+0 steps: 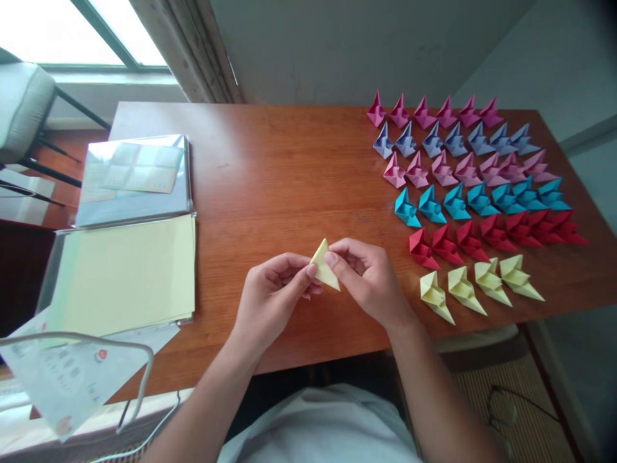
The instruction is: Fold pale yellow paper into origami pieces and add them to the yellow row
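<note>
Between my hands, just above the table's front part, is a small folded piece of yellow paper [326, 273] with a pointed top and a pointed lower right end. My left hand [274, 292] pinches its left edge between thumb and fingers. From the other side, my right hand [369, 276] grips its upper right edge, thumb on the face. To the right stand several yellow origami pieces [463, 290] in a row. Behind them are rows of red origami pieces [446, 244], blue ones [456, 202], pink ones [443, 169], lavender ones [432, 140] and magenta ones [424, 113].
On the left of the wooden table [270, 173] lie a stack of yellow paper sheets [128, 270] and a clear-covered folder [132, 180]. A printed sheet [81, 370] and a white bent tube [144, 373] are at the front left. A chair [24, 109] stands by the window.
</note>
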A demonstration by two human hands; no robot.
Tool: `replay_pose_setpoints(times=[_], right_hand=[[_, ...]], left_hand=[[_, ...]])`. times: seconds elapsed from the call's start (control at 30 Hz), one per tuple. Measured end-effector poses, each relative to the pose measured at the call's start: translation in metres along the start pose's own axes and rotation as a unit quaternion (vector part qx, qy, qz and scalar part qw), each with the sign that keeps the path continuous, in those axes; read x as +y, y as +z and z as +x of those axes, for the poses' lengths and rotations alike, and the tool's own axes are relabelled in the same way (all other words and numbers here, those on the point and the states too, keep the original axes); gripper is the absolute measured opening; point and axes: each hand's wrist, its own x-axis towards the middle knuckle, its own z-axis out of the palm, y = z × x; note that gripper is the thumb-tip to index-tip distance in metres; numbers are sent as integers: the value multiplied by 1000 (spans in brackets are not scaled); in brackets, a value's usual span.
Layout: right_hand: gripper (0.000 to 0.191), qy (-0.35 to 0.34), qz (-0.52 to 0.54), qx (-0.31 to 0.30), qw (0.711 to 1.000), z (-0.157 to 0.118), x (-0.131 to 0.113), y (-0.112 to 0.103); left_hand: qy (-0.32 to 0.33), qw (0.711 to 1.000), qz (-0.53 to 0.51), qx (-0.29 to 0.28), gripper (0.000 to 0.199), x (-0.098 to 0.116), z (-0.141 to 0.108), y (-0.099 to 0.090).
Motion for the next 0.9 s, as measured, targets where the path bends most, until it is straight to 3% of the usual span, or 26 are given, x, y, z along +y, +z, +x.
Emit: replay_pose_setpoints(times=[0.23, 0.6, 0.9], right_hand=[[21, -24, -36, 54, 998, 6, 0, 3], [31, -2, 19, 82, 996, 11, -1, 9], [36, 13, 51, -2, 999, 1, -4, 5]], left_hand=[[-7, 1000, 3, -12, 17, 0, -1, 2], [-10, 999, 13, -34, 19, 0, -1, 1], [24, 999, -24, 17, 14, -2, 0, -1]])
